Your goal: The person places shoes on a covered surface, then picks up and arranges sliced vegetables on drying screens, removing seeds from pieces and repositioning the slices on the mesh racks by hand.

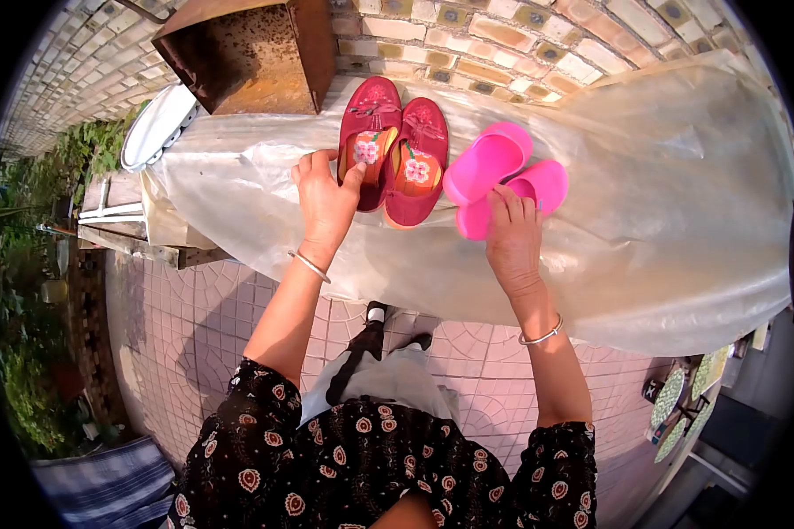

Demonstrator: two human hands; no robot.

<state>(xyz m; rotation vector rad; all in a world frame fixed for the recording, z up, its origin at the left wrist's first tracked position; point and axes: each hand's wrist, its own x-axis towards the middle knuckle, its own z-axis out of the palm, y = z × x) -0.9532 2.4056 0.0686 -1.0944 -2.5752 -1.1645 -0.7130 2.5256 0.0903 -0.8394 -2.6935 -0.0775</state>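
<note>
Two red shoes with flowered insoles, the left one (370, 119) and the right one (422, 132), lie side by side on a plastic-covered surface (626, 264). My left hand (326, 194) is closed on the side of the left red shoe, its thumb inside the opening. To the right are two pink clogs, one (494, 159) partly over the other (551, 183). My right hand (513, 231) is closed on the lower pink clog, with its fingertips at the edge of the opening.
A rusty metal box (247, 57) stands at the back left against a brick wall (468, 44). A white object (161, 128) sits at the surface's left end. Pink floor tiles (459, 353) lie below, with a striped cloth (106, 485) at lower left.
</note>
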